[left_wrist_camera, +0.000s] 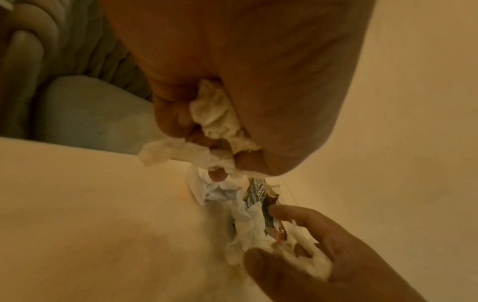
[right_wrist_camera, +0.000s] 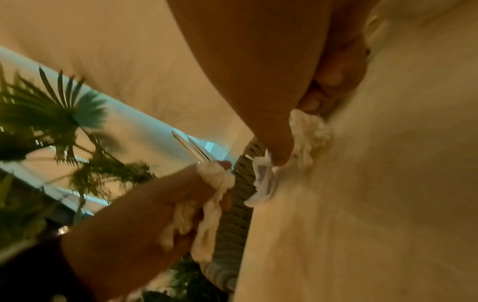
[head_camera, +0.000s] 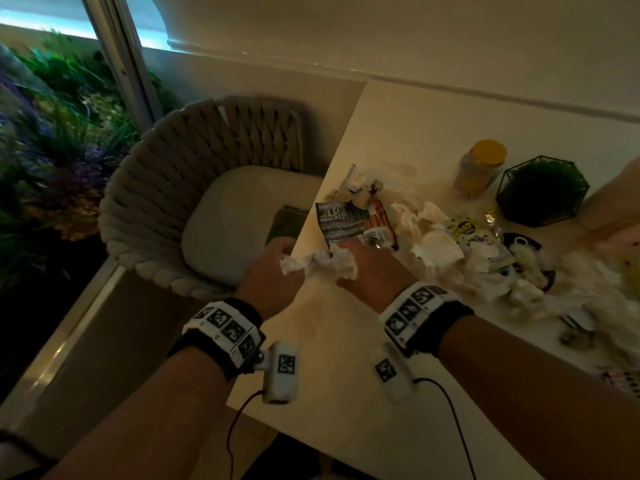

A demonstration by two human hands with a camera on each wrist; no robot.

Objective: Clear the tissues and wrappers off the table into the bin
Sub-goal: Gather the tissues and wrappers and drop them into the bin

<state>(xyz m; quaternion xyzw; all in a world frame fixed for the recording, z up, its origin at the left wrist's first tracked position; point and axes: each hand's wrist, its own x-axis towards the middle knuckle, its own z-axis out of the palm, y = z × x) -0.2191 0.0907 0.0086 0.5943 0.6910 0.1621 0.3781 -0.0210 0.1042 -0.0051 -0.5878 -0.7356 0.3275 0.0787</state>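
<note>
Left hand (head_camera: 273, 268) fisted round a tissue wad (head_camera: 294, 265), held at the desk (head_camera: 346, 358) edge, just off it over the chair (head_camera: 207, 188). Likely acting as the collector so the other hand can keep feeding it.

Right hand (head_camera: 360, 268) just beside it on the desk, fingers curled round another tissue (head_camera: 346, 263), thumb (right_wrist_camera: 278, 151) pinning it. A paper strand seems to bridge the two hands; can't tell if it's one piece.

Dark wrapper (head_camera: 353, 220) just beyond the right hand's fingers, untouched. Rest of the pile (head_camera: 467, 251), tissues and wrappers, spreads to that hand's right. Jar (head_camera: 481, 168) and planter (head_camera: 542, 190) sit past it; they aren't litter.

No bin in view. Judgement: early in the job, gathering handfuls first to cut down trips.
</note>
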